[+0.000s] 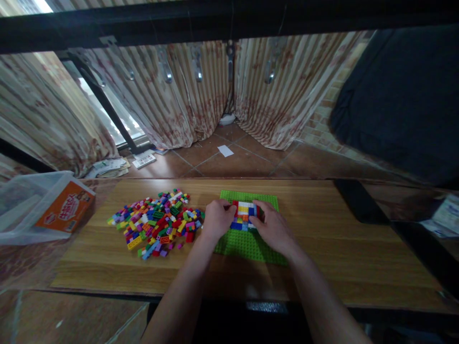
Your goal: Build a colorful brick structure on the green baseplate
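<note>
A multicoloured build of toy bricks (244, 215), with white, yellow, red, orange and blue pieces, sits on a green studded baseplate (247, 246). My left hand (217, 219) is closed at the build's left edge, thumb and fingertips against a red and blue part. At the opposite edge my right hand (270, 227) grips the build, its thumb low and its index finger higher up. The fingers of both hands partly cover the sides of the build. Left of the baseplate lies a spread pile of loose toy bricks (161, 222) in many colours.
The wooden table (333, 258) carries the baseplate and pile. A clear plastic bin (21, 205) with an orange label stands at the left end. A black flat object (358, 200) lies at the right. Striped curtains (201, 95) hang behind, above a tiled floor.
</note>
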`<state>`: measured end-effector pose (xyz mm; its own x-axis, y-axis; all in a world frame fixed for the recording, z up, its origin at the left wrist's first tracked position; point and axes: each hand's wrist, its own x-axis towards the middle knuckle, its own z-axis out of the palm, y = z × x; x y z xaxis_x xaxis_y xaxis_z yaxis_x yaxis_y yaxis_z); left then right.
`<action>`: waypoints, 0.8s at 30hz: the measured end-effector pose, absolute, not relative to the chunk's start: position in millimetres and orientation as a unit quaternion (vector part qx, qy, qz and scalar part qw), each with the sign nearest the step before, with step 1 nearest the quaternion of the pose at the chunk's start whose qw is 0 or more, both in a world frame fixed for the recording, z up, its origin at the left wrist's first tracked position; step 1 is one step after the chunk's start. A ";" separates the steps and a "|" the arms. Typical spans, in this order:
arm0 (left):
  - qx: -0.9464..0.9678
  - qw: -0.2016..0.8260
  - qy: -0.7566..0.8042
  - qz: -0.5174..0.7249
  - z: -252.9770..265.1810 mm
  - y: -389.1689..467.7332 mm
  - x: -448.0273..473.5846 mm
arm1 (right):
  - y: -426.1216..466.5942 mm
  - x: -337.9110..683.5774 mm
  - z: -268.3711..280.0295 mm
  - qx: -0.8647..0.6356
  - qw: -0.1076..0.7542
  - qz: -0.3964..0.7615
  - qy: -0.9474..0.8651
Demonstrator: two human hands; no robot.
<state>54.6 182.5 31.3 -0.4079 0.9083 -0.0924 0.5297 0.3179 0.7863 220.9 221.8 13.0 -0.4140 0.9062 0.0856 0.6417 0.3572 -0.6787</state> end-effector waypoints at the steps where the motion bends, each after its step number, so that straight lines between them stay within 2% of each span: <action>1: 0.437 0.316 0.755 0.374 29.3 183.9 54.1 | 221.6 221.0 13.7 -0.489 0.228 0.287 -0.791; 5: 0.349 0.436 0.710 0.429 22.5 187.5 51.8 | 221.2 221.5 14.2 -0.483 0.216 0.291 -0.797; 13: 0.310 0.509 0.652 0.470 21.8 187.7 48.2 | 219.8 221.2 9.5 -0.478 0.250 0.311 -0.782; 24: 0.347 0.551 0.625 0.430 21.6 189.3 36.6 | 220.7 221.5 7.5 -0.451 0.245 0.334 -0.791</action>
